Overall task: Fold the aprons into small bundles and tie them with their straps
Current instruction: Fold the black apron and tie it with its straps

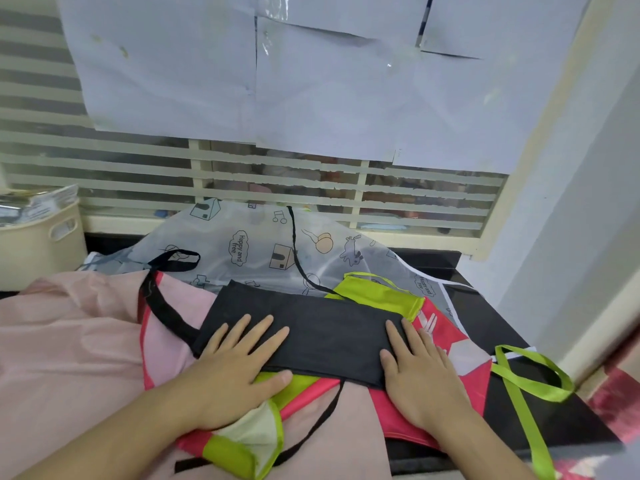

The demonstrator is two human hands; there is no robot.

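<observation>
Overhead, taped papers (311, 81) cover the blinds while both flat hands, left hand (235, 368) and right hand (420, 379), press the black apron (311, 327) on the counter (540, 424).

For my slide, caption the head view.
Both hands, left and right, press flat a folded black apron atop a pink-and-green apron.

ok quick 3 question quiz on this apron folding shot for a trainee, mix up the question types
1. True or false: both hands lie flat, fingers straight, on the folded black apron.
2. Multiple choice: the loose lime green strap lies (A) on the dark counter to the right of the right hand, (B) under the left hand, (C) inside the cream basket.
3. Fill in: the translucent apron behind the black one carries the printed words "Happy and ____".

Key: 1 true; 2 A; 3 free.
</observation>
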